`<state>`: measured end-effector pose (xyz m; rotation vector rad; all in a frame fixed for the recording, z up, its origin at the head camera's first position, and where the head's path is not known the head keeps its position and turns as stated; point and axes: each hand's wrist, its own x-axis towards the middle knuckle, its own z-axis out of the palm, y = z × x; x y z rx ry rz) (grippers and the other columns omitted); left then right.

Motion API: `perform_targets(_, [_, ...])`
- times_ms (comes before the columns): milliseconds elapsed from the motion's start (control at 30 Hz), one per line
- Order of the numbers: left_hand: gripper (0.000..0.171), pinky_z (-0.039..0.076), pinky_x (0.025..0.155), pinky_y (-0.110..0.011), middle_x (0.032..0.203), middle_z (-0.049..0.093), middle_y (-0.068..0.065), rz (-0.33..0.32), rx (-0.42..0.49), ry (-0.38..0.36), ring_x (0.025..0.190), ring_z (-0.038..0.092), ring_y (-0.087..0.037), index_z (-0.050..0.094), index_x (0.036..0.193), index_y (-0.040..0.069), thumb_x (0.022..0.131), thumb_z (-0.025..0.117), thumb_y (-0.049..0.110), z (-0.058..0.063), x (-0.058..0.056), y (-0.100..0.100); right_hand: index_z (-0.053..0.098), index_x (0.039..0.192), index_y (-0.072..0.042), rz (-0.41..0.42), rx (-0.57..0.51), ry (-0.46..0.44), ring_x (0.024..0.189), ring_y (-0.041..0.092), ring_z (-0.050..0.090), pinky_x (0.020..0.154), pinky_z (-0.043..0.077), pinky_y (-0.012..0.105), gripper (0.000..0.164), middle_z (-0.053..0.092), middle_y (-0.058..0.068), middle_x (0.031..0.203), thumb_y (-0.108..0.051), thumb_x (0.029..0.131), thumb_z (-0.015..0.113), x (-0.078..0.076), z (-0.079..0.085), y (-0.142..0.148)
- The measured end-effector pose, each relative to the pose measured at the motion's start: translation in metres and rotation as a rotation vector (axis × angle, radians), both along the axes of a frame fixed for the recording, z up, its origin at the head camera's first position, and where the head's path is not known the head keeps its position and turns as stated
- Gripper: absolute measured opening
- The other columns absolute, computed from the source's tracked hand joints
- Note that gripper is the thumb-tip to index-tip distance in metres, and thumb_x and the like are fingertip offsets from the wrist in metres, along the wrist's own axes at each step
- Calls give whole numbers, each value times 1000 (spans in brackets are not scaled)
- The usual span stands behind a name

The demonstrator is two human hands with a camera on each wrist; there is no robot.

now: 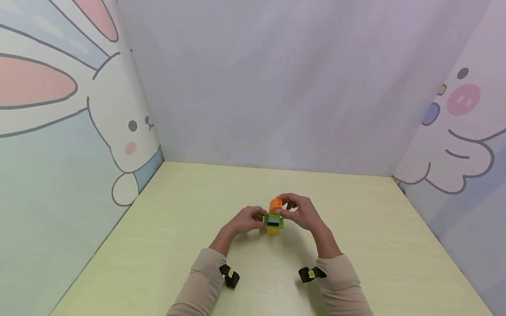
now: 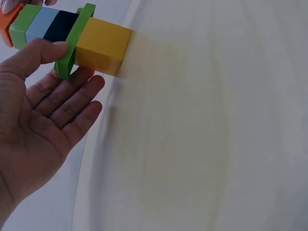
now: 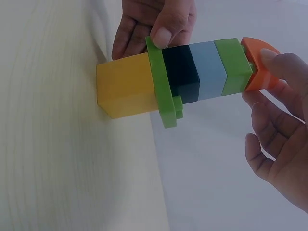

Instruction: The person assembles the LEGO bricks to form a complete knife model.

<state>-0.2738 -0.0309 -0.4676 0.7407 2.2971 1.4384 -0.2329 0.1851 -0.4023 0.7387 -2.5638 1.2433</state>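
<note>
A tower of toy building bricks stands upright on the table in front of me. From the bottom it has a yellow brick [image 3: 126,86], a wider green plate [image 3: 161,79], a black brick [image 3: 181,74], a light blue brick [image 3: 208,69] and a green brick [image 3: 234,65]. My left hand [image 1: 246,220] pinches one end of the green plate, thumb on top and fingers beneath. Thumb and fingers of my right hand [image 1: 303,213] grip an orange brick [image 3: 253,47] with a curved top. It sits at the green brick's studs, some of which show between them.
The pale yellow table [image 1: 174,206] spreads around the tower. A plain light back wall [image 1: 261,87] and side walls with cartoon animals enclose it. Black wrist straps [image 1: 230,276] are worn over both beige sleeves.
</note>
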Motion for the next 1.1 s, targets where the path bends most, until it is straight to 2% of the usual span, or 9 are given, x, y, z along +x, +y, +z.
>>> perform_targets(167, [29,48,81,-33,98,64,-1,-10,3,5,91,59,-15,62,108,5,81,71,6,-3,-3,0,66,108,-3,2,19,8,74,16,54,64,46,33,31,65,1,94,-14,80,74,-1,3,1])
perform_targets(333, [28,47,82,-33,98,64,-1,-18,-4,4,90,59,-15,62,108,5,81,71,6,-3,-2,0,66,107,-3,9,35,1,74,15,53,64,46,32,30,65,0,93,-13,79,74,1,5,1])
perform_targets(667, [28,48,81,-32,97,64,0,-20,-10,14,90,59,-14,62,108,6,81,70,6,1,-2,0,65,106,-1,10,26,3,74,17,54,69,47,46,30,65,2,93,-8,78,74,2,10,1])
perform_targets(800, [28,48,81,-32,98,64,0,-25,-8,5,90,60,-14,62,108,5,81,71,6,-1,-2,0,65,106,-1,14,31,-12,74,17,53,70,47,47,30,65,2,93,-9,79,74,2,8,1])
perform_targets(1100, [29,47,83,-32,99,64,0,-27,-6,-6,91,59,-14,62,109,5,82,70,6,2,0,0,65,107,-3,0,73,-15,71,16,50,59,43,30,30,64,0,92,-9,79,73,1,9,0])
